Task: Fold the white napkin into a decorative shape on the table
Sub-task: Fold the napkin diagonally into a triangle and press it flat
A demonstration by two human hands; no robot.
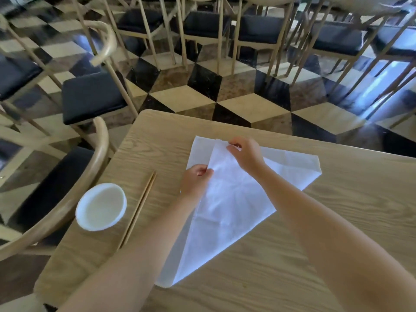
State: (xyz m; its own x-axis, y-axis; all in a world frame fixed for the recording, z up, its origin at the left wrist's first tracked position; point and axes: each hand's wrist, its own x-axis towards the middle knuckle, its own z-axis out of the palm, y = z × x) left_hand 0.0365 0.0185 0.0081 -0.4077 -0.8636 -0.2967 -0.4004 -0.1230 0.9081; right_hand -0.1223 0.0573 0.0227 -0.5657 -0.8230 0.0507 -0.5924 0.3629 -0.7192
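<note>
The white napkin (231, 199) lies on the wooden table (337, 221), partly folded into a kite-like shape with its point toward the near-left edge. One flap is folded over the middle. My left hand (194, 180) pinches the left edge of that flap. My right hand (245, 154) pinches the flap's far tip near the napkin's far edge. A right-hand corner of the napkin lies flat beyond my right forearm.
A white bowl (101, 207) sits on the table to the left, with a pair of wooden chopsticks (137, 210) beside it. Wooden chairs with dark cushions (90, 97) stand around the table's left and far sides on a checkered floor.
</note>
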